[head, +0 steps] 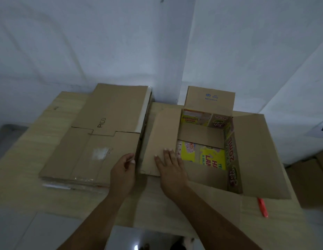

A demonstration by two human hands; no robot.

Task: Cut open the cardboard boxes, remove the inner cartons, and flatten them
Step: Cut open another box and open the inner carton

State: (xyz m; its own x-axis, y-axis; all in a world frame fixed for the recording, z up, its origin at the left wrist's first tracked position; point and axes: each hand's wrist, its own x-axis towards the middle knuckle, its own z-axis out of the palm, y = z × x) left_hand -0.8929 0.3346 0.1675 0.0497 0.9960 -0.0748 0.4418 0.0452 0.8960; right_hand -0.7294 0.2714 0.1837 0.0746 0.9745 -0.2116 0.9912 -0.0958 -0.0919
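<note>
The open cardboard box (207, 147) sits on the desk (21, 186). The right hand (170, 168) presses its left flap (160, 139) flat, fingers straight. The left hand (123, 173), fingers curled, grips the flap's edge. Yellow inner cartons (212, 157) lie just right of the fingers; holding the flap down should clear reaching them.

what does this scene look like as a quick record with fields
surface: wooden table
open box: all four flaps spread, printed yellow cartons inside
flattened stack: cardboard to the left, top sheet marked PICO
left hand: fingers at the stack's near right edge; grip unclear
right hand: flat on the box's left flap
cutter: red, on the table by the right flap
</note>
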